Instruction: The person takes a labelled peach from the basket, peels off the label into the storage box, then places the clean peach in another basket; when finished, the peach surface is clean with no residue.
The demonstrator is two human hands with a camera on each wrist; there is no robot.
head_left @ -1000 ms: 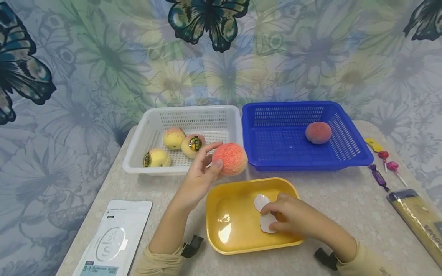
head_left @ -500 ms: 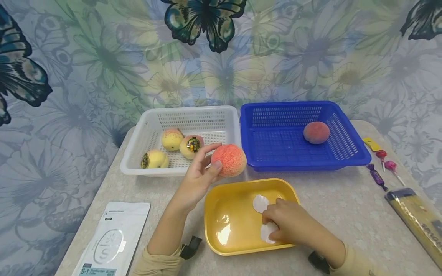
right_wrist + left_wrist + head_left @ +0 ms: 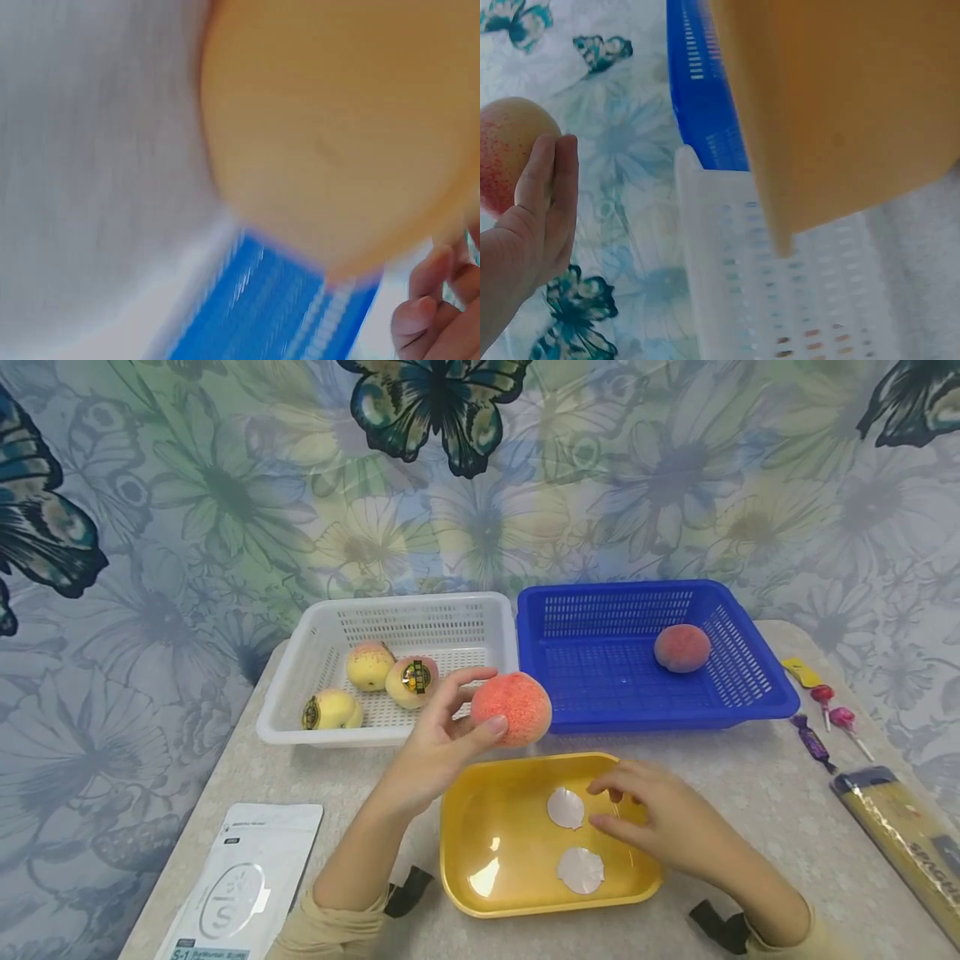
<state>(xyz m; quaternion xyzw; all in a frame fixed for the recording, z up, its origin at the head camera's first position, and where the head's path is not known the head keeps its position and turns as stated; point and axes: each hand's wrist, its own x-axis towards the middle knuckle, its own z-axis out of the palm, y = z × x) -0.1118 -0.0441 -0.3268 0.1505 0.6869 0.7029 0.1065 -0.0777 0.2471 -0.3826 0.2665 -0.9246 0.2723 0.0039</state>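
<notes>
In the head view my left hand grips a pinkish-red peach between thumb and fingers, raised above the back of a yellow tray. The left wrist view shows the same peach at its left edge. Two white round stickers with uneven edges lie apart on the tray's bottom. Over the tray's right side hangs my right hand, thumb and fingers spread, with nothing between them. Its fingers show at the lower right of the blurred right wrist view.
Behind stands a white basket with 3 yellowish peaches, two bearing dark labels. A blue basket beside it holds one red peach. A white pouch lies left; candies and a spaghetti pack lie right.
My right hand has let go of the nearer sticker, lifted off the tray bottom and spread its fingers. The left hand with the peach has shifted slightly right.
</notes>
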